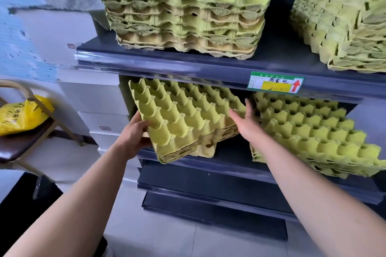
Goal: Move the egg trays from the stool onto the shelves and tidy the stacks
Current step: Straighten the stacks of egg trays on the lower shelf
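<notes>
**Two hands on one tilted tray stack at the middle shelf**

A stack of yellow-green moulded-pulp egg trays (pixel 183 123) rests partly on the dark metal middle shelf (pixel 229 160). It is tilted, and its near corner hangs past the front lip. The left hand (pixel 135 133) grips the stack's left edge with fingers curled beneath. The right hand (pixel 246 123) lies against the right edge with fingers straight, so it presses but does not grasp. Just beside it, a neighbouring stack of matching green pulp trays (pixel 313 135) overhangs the shelf front.

Findings, as judgement:
- Only one hand truly grips the held stack, so a push from the flat right hand could fan the nested layers or slide the top tray askew.
- Clearance under the upper shelf edge with the green price label (pixel 275 84) looks tight. A raised rear edge may catch there and crumple the soft peaks.
- Squaring the stack rightward risks nudging the neighbouring stack, which could then tip forward off the shelf.
- The ragged rims on the upper-shelf stack of worn pulp trays (pixel 183 16) suggest this material tears under rough handling.
</notes>
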Motion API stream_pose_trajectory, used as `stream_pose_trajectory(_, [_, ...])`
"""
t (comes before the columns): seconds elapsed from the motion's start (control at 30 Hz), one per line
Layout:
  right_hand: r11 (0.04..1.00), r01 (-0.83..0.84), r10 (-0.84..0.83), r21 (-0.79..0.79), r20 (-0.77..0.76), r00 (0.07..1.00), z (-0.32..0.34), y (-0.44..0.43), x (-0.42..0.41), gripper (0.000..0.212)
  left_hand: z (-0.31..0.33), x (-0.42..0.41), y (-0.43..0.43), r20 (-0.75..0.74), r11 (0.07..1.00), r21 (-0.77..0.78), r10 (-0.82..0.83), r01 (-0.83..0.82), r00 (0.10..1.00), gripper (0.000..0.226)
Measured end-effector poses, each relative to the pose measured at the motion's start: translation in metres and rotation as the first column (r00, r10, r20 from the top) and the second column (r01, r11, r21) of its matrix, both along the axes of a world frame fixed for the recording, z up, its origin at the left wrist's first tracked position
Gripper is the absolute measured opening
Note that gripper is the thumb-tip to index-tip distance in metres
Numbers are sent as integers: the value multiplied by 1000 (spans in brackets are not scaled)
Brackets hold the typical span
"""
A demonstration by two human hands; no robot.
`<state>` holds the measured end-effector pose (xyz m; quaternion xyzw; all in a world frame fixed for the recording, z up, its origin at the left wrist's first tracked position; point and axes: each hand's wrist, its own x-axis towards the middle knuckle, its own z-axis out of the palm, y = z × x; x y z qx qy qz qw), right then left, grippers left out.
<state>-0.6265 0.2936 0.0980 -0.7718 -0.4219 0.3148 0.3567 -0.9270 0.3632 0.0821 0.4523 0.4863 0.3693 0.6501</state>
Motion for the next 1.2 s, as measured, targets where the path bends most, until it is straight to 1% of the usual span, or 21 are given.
stream_pose_trajectory(0.13, [1000,1,0,-28,9,1000,-5,-2,0,76,-6,-9,9,-27,999,-22,-30,30,999,49])
stream_pose_trajectory(0.2, [1000,-10,10,-20,15,1000,-6,-4,-1,76,-8,-12,15,-24,999,-34,-13,12,1000,46])
stream_pose_trajectory(0.27, [1000,-8,8,-15,28,1000,-8,-2,-4,78,-7,-14,21,-14,999,-38,22,-23,1000,32])
stream_pose_trajectory(0.33, [999,35,-35,-2,13,999,-11,-1,-10,76,-7,-15,28,-9,996,-48,74,-74,997,17])
stream_pose_trajectory(0.37, [998,66,-66,4,-6,998,-13,0,-13,74,-7,-15,31,-16,994,-50,92,-92,996,21])
stream_pose_trajectory(0.43, [992,122,-121,28,-47,992,-16,1,-20,71,-7,-14,38,-30,995,-39,86,-87,996,40])
stream_pose_trajectory(0.5, [980,185,-181,76,-61,982,-16,0,-29,60,-6,-14,45,-39,999,-21,30,-31,999,57])
stream_pose_trajectory(0.53, [973,211,-206,97,-66,976,-17,0,-33,53,-5,-16,50,-40,1000,-20,-5,4,999,60])
stream_pose_trajectory(0.63, [962,255,-241,97,-137,961,-25,-1,-42,43,-5,-23,63,-62,998,-15,-70,69,996,57])
stream_pose_trajectory(0.73, [961,274,-265,37,-155,952,-29,-1,-53,41,-8,-28,71,-146,990,-32,-139,136,979,38])
stream_pose_trajectory(0.77, [957,291,-284,21,-151,947,-29,-1,-56,40,-11,-30,72,-180,987,-41,-163,158,970,36])
stream_pose_trajectory(0.87, [942,336,-331,6,-151,932,-29,3,-64,41,-16,-35,71,-270,977,-28,-212,212,939,41])
stream_pose_trajectory(0.93, [933,360,-356,22,-113,928,-32,5,-66,36,-17,-35,71,-254,980,17,-186,197,949,38])
stream_pose_trajectory(1.03, [915,397,-388,78,-108,915,-34,6,-69,21,-12,-35,72,-165,993,73,-84,98,983,34])
stream_pose_trajectory(1.1, [896,429,-411,118,-151,899,-35,6,-74,19,-11,-37,72,-127,997,67,-38,47,991,39])
stream_pose_trajectory(1.13, [885,446,-423,133,-170,890,-36,5,-77,18,-12,-39,73,-121,996,67,-44,52,992,41])
stream_pose_trajectory(1.17, [877,459,-434,143,-175,884,-37,3,-81,18,-17,-42,76,-122,995,67,-60,68,991,47])
stream_pose_trajectory(1.2, [869,472,-449,146,-166,878,-40,2,-85,16,-24,-43,80,-122,993,67,-85,94,989,58])
